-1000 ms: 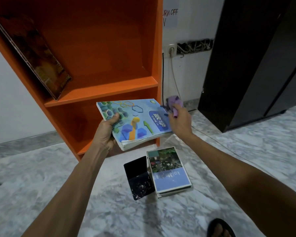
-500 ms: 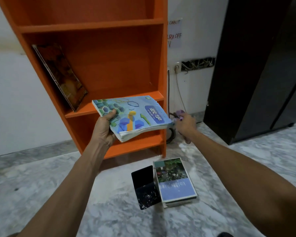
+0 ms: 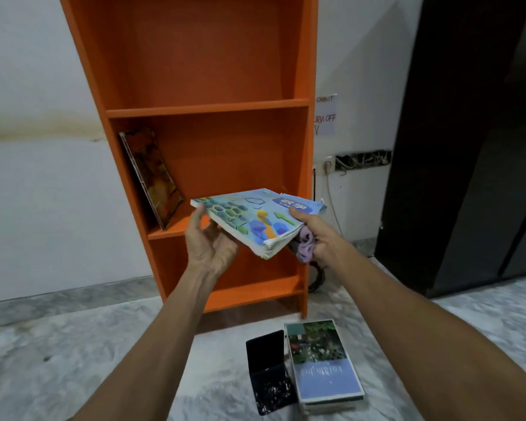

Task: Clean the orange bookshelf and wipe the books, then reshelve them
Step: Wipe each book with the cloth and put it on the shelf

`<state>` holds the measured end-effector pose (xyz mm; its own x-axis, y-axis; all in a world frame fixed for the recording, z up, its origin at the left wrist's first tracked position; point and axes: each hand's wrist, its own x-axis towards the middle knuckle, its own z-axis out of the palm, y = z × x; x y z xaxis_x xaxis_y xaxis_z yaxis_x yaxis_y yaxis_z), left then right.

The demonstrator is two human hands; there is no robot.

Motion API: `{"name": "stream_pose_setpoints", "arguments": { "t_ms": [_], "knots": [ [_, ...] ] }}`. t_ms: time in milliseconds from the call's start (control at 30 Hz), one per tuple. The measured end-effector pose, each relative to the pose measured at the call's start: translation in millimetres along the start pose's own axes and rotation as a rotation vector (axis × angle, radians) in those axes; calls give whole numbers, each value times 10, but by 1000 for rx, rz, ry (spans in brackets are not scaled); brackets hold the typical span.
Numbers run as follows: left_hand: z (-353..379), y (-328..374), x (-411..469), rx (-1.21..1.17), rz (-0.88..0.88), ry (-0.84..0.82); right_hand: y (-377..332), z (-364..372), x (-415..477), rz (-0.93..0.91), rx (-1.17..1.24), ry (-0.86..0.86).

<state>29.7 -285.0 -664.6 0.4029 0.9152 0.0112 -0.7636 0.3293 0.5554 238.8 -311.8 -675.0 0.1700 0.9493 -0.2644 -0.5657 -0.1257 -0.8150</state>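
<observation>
L hand (image 3: 208, 241) grips one end of the blue book (image 3: 249, 217); R hand (image 3: 322, 235) pinches the other end w/ a purple cloth (image 3: 304, 249) squished under. Book's held flat between the hands, prob. to slide onto the orange bookshelf (image 3: 207, 108) just past them.
</observation>
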Motion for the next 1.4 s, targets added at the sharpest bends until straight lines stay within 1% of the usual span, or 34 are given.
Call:
{"name": "stream_pose_setpoints", "arguments": {
  "t_ms": [33, 67, 167, 200, 300, 367, 433, 500, 567, 633, 667, 700, 733, 767, 833, 900, 967, 1000, 1067, 1167, 1267, 1400],
  "knots": [
    [-43, 116, -3, -19, -25, -18, -62, -6, 2, -5, -13, -28],
    [-56, 212, -5, 11, -38, -32, -118, -10, -34, -10, -30, -57],
    [-2, 439, 8, 282, -128, -65, -248, 33, -116, 16, -66, -175],
    [48, 467, 7, 335, -154, -76, -288, 35, -133, 32, -96, -194],
    [277, 584, 28, 479, -127, -52, -460, 141, -117, 85, -253, -222],
    [365, 642, 105, 590, -130, -37, -572, 221, -85, 83, -352, -249],
    [407, 693, 189, 645, -168, 6, -677, 319, -68, 46, -436, -228],
    [450, 767, 296, 699, -163, 50, -759, 412, 49, -12, -504, -120],
    [528, 803, 373, 752, -103, 81, -797, 472, 224, -143, -549, 46],
    [612, 840, 477, 795, -3, 110, -820, 486, 444, -383, -645, 258],
    [643, 876, 561, 805, 45, 132, -831, 518, 519, -496, -699, 325],
    [670, 899, 636, 821, 87, 154, -833, 543, 542, -573, -722, 335],
    [684, 925, 723, 850, 128, 176, -824, 590, 528, -620, -734, 292],
    [679, 960, 826, 893, 169, 206, -821, 656, 520, -635, -755, 209],
    [650, 990, 982, 1008, 254, 274, -794, 813, 482, -591, -846, 44],
    [615, 997, 1077, 1128, 336, 323, -722, 982, 440, -460, -972, -88],
    [548, 1024, 1191, 1223, 432, 359, -582, 1143, 481, -338, -1117, -181],
    [514, 1047, 1251, 1268, 478, 373, -501, 1218, 515, -322, -1189, -206],
    [439, 1111, 1365, 1353, 548, 384, -330, 1334, 701, -348, -1290, -188],
    [296, 1201, 1521, 1449, 609, 400, -110, 1540, 1028, -367, -1417, -91],
    [111, 1317, 1644, 1466, 633, 454, 93, 1780, 1296, -407, -1542, -9],
    [-130, 1515, 1817, 1531, 634, 496, 296, 2051, 1605, -415, -1607, 51]
  ]
}}
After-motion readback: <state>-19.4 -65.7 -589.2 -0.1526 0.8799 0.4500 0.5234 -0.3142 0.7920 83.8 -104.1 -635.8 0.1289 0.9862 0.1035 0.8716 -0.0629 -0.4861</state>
